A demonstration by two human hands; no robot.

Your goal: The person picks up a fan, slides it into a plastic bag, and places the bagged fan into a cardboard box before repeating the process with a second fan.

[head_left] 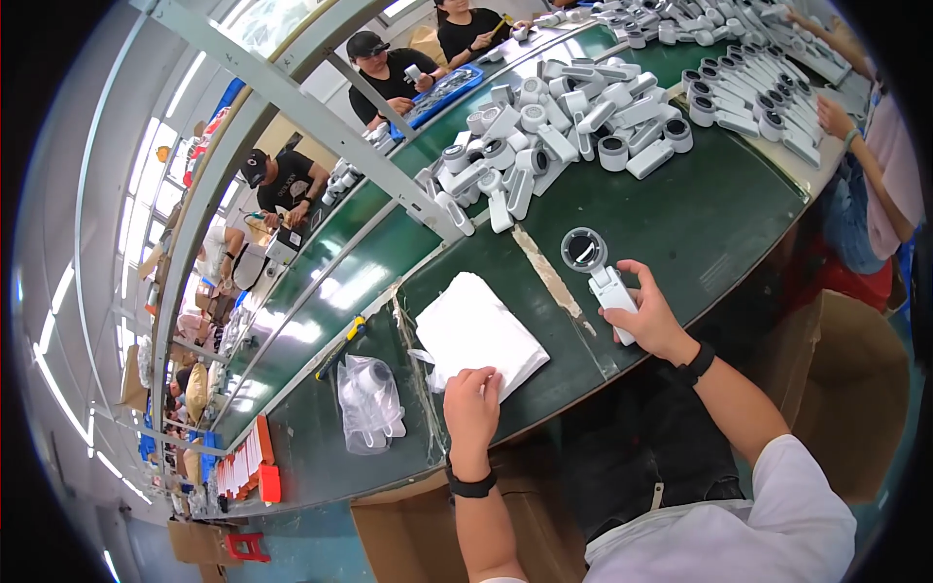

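Bright indoor light, long white ceiling tubes [62,396] at left, glare on the glossy green work surface [335,267], flat stack of white sheets [476,325] nearly washed out, fisheye bending toward black rim

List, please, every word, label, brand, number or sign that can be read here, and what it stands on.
No text here can be read.
Lower black cap: pale mark, too small.
T-shirt below it: pale print, too blurred.
Device in the right hand: no lettering visible.
White stack at the left hand: no lettering visible.
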